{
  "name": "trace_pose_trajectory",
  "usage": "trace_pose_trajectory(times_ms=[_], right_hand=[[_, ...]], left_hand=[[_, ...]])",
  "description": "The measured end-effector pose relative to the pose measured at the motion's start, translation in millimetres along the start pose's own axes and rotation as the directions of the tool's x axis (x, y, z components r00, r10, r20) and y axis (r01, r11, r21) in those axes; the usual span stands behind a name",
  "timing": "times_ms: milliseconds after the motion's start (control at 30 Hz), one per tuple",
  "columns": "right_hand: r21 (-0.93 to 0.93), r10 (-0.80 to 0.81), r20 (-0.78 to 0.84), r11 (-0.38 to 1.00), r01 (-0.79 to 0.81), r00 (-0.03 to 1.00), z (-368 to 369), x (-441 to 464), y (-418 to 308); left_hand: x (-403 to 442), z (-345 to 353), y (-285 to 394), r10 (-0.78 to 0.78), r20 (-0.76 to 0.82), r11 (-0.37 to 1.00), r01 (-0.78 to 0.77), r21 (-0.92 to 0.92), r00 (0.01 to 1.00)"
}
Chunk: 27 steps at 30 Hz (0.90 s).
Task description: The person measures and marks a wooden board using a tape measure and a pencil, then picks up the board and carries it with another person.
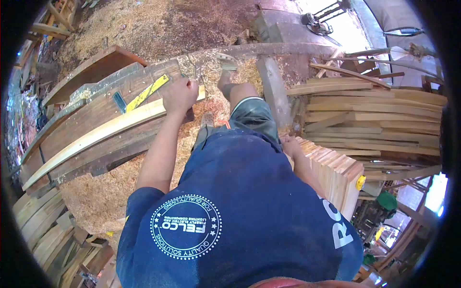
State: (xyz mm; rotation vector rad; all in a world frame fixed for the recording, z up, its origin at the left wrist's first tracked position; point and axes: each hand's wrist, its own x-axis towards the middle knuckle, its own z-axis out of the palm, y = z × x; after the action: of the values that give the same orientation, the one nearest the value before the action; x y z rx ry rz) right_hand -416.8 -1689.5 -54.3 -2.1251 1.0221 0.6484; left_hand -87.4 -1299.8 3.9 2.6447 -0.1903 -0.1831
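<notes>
My left hand (181, 95) is closed over the near end of a long, pale curved wooden strip (103, 124); whatever lies inside its curled fingers is hidden. Beside it, a yellow level or ruler (148, 92) and a dark flat blade (119, 102) lie on a brown wooden surface (72, 126). My right hand (291, 147), fingers curled, is low by my right thigh, at the corner of a stack of pale wooden pieces (331, 165). What it grips, if anything, cannot be made out. A yellow tape measure (360, 182) sits at the stack's far end.
Many curved planks (374, 115) are piled at the right. More wood pieces (45, 225) lie at lower left. Wood shavings (96, 197) cover the ground. A concrete beam (274, 91) stands beyond my right leg, and a green machine part (386, 200) is at lower right.
</notes>
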Motion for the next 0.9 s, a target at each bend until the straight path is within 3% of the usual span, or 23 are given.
trace_pose_trajectory(times_ms=[67, 167, 200, 467, 567, 633, 667, 767, 800, 900], right_hand=[[-0.076, 0.05, 0.007, 0.996, -0.049, 0.999, -1, -9, -2], [-0.139, -0.044, -0.035, 0.99, 0.039, 0.998, 10, 6, 24], [-0.125, -0.061, -0.056, 0.991, 0.054, 0.997, 4, 10, 12], [0.057, 0.03, -0.035, 0.998, -0.028, 0.999, -9, -2, -18], [-0.013, -0.026, -0.042, 1.0, 0.026, 0.999, -11, 23, 2], [-0.031, 0.014, -0.013, 0.999, -0.014, 1.0, -17, 16, -14], [-0.045, 0.038, 0.005, 0.998, -0.038, 0.999, -19, 13, -20], [0.205, -0.032, 0.032, 0.979, 0.024, 0.999, -2, 31, 12], [0.318, 0.075, 0.119, 0.942, -0.11, 0.99, 0, 32, 13], [0.19, 0.139, 0.168, 0.967, -0.171, 0.976, -1, 27, 11]], left_hand=[[-5, -7, 5, -0.052, 0.046, 0.999, 0.053, -0.012, 0.998], [1, 6, -5, -0.019, 0.047, 0.999, 0.017, 0.03, 0.999], [-1, 1, 0, -0.068, 0.023, 0.998, 0.068, 0.013, 0.997], [-2, 6, -3, -0.038, 0.016, 0.999, 0.038, -0.007, 0.999], [5, 6, -5, -0.01, 0.001, 1.0, 0.01, 0.014, 1.0], [-1, 2, -2, 0.031, 0.004, 0.999, -0.031, 0.035, 1.0], [1, 8, -4, 0.077, -0.065, 0.997, -0.076, 0.012, 0.995], [-1, 8, 0, 0.0, -0.041, 1.0, -0.001, -0.012, 0.999], [-1, 7, 1, 0.018, -0.05, 1.0, -0.019, -0.003, 0.999], [1, 8, 3, -0.02, -0.027, 1.0, 0.02, 0.011, 0.999]])
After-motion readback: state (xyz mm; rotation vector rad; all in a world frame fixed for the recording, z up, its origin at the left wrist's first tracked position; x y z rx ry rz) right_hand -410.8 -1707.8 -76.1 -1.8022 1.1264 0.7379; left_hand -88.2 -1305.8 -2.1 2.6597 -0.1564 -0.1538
